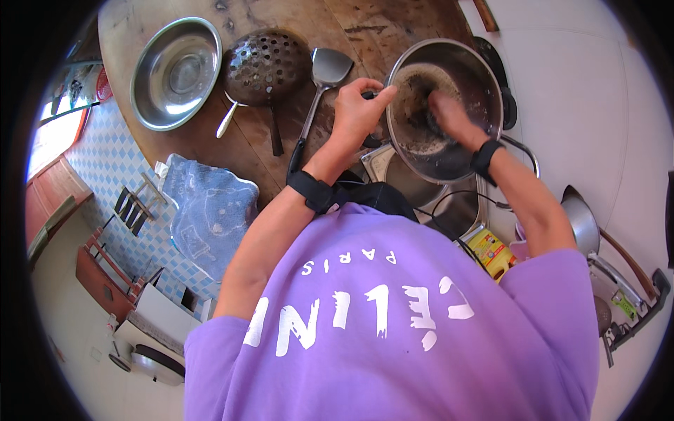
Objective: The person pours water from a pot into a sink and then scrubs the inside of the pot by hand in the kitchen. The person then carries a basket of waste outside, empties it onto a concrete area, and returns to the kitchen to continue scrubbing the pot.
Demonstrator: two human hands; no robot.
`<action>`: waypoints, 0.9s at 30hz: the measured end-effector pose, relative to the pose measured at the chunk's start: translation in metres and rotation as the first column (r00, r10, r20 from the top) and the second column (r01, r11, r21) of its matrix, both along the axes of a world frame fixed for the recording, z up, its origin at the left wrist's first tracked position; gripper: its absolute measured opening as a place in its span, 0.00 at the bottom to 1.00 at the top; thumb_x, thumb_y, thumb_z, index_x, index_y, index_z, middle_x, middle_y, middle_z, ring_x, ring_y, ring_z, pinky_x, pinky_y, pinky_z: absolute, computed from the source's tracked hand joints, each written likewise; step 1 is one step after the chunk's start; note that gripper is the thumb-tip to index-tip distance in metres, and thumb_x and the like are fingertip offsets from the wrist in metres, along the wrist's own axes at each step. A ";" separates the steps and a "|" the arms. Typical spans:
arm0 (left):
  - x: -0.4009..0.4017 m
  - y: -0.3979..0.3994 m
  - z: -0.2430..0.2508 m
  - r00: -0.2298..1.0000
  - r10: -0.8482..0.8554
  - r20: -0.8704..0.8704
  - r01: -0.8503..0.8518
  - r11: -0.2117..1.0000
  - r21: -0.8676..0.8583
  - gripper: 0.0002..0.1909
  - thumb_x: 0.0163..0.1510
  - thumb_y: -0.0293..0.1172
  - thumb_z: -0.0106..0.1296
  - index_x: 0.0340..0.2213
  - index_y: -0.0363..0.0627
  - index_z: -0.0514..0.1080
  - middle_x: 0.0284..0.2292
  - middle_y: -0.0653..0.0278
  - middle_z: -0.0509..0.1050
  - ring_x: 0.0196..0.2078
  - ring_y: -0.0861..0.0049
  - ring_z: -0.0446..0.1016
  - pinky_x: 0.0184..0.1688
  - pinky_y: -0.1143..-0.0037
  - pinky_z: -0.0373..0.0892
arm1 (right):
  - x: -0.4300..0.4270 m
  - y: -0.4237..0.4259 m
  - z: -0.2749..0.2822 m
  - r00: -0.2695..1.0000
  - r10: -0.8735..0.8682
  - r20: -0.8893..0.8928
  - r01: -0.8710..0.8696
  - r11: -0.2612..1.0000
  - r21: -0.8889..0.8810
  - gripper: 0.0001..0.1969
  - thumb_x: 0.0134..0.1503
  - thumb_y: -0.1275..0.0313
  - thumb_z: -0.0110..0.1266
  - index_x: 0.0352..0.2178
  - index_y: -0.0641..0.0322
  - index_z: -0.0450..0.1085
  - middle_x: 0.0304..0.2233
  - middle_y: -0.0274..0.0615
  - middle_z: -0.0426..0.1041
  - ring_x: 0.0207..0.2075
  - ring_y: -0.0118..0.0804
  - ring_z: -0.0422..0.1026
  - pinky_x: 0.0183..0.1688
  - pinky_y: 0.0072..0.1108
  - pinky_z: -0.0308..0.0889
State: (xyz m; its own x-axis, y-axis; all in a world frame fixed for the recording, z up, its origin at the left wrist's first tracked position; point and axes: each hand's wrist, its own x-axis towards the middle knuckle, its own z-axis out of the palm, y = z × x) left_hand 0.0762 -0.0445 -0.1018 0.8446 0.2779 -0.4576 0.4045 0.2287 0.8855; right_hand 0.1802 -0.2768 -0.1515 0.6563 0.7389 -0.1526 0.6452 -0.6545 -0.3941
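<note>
A large stainless steel pot is tilted with its mouth towards me, and brown residue and pale suds coat its inner bottom. My left hand grips it at the left rim, by a black side handle that the fingers partly hide. Inside the pot is my right hand, blurred by motion. It presses a dark grey scouring pad, mostly covered by the fingers, against the bottom. Below the pot, a steel sink shows in part.
On the wooden tabletop are a steel basin, a perforated skimmer and a spatula. A blue towel hangs at the left edge. Right of me stand a yellow container and a metal pan.
</note>
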 end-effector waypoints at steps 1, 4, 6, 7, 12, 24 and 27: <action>-0.003 -0.002 -0.001 1.000 -0.004 -0.010 0.004 1.000 -0.007 0.14 0.41 0.38 0.55 0.26 0.38 0.70 0.10 0.72 0.63 0.10 0.89 0.58 0.09 0.85 0.54 | 0.006 -0.004 0.001 0.997 -0.069 0.015 0.070 0.995 -0.074 0.06 0.42 0.76 0.47 0.25 0.64 0.62 0.24 0.53 0.66 0.29 0.55 0.64 0.30 0.35 0.60; -0.004 -0.003 -0.001 1.000 -0.014 -0.012 0.014 1.000 -0.020 0.14 0.41 0.37 0.55 0.25 0.38 0.70 0.12 0.72 0.64 0.09 0.89 0.58 0.09 0.85 0.53 | 0.012 0.001 0.002 0.987 -0.160 0.001 0.159 0.985 -0.069 0.06 0.42 0.76 0.46 0.24 0.66 0.61 0.22 0.56 0.65 0.28 0.58 0.63 0.29 0.39 0.59; -0.002 0.000 -0.001 0.999 -0.027 -0.029 0.026 1.000 -0.012 0.14 0.40 0.37 0.55 0.25 0.38 0.70 0.11 0.69 0.65 0.10 0.87 0.60 0.11 0.83 0.56 | 0.003 0.014 0.002 0.998 -0.066 -0.005 0.066 0.998 -0.023 0.06 0.42 0.75 0.46 0.25 0.66 0.61 0.22 0.56 0.65 0.28 0.57 0.64 0.30 0.38 0.59; -0.001 0.001 0.000 0.998 -0.040 -0.049 0.040 0.999 -0.007 0.14 0.39 0.37 0.55 0.24 0.37 0.70 0.11 0.66 0.66 0.10 0.85 0.62 0.12 0.82 0.59 | 0.001 0.017 -0.001 0.998 -0.068 -0.008 0.067 0.997 -0.023 0.06 0.42 0.75 0.46 0.25 0.66 0.61 0.22 0.56 0.65 0.28 0.57 0.64 0.30 0.38 0.59; -0.002 0.003 0.002 0.997 -0.046 -0.057 0.045 0.999 -0.027 0.15 0.39 0.38 0.55 0.24 0.37 0.70 0.11 0.66 0.66 0.10 0.85 0.62 0.12 0.82 0.58 | 0.023 0.003 0.001 0.981 -0.190 0.038 0.192 0.979 -0.065 0.05 0.43 0.76 0.44 0.24 0.65 0.62 0.23 0.56 0.65 0.29 0.57 0.64 0.30 0.37 0.59; -0.002 -0.004 -0.002 1.000 0.003 -0.022 -0.002 0.999 0.036 0.15 0.39 0.39 0.55 0.24 0.37 0.70 0.12 0.66 0.67 0.12 0.86 0.63 0.16 0.82 0.60 | 0.026 -0.001 -0.021 0.972 -0.155 0.179 0.174 0.980 -0.097 0.10 0.43 0.76 0.38 0.30 0.64 0.63 0.30 0.55 0.66 0.32 0.56 0.65 0.33 0.38 0.61; -0.004 -0.004 -0.007 1.000 0.013 0.004 -0.013 0.997 0.082 0.16 0.39 0.38 0.55 0.25 0.37 0.70 0.12 0.66 0.67 0.13 0.86 0.63 0.17 0.82 0.60 | 0.026 -0.002 -0.009 0.847 -0.467 0.256 0.522 0.821 -0.229 0.08 0.45 0.72 0.42 0.27 0.66 0.64 0.27 0.58 0.67 0.31 0.57 0.65 0.32 0.39 0.61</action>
